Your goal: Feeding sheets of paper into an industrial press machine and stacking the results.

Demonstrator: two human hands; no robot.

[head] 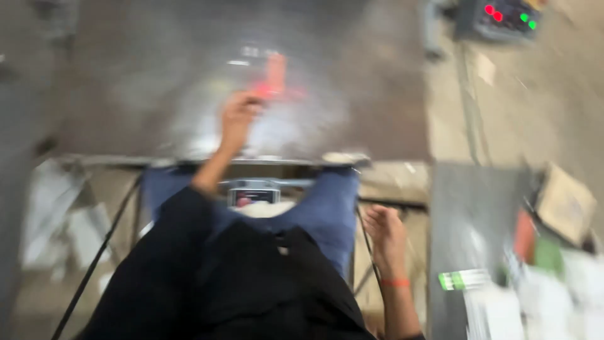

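We have one view, from the head camera looking straight down, and it is heavily smeared by motion.

Our left hand [239, 116] stretches forward over a wide, grey, scuffed metal desk [126, 94]. Just beyond its fingertips sits a small, upright, pinkish-red block-shaped object [275, 74], with a reddish glow beneath it. The object lies ahead of the hand and slightly to its right, its long axis pointing away from us. The fingers seem curled toward it, but the blur keeps us from telling whether this grip is closed on it, merely touching it, or just short of it.

Our right hand [385, 236], with an orange band [395, 283] at the wrist, hangs low beside our blue-trousered leg [330, 211], below the front edge of the desk and well apart from the red object. Its fingers look loosely curled around nothing we can make out. The left hand is clearly the nearer one.

The desk surface around the object looks bare on all sides, with open room left, right and beyond. Its front edge runs across just behind the left forearm.

To the right stands a lower grey surface [472, 214] carrying a green-and-white tube-like item [464, 279], a tan cardboard box [564, 203] and blurred papers. At top right is a dark panel with red and green lights [508, 16]. A thin black cable [94, 264] runs down the left.
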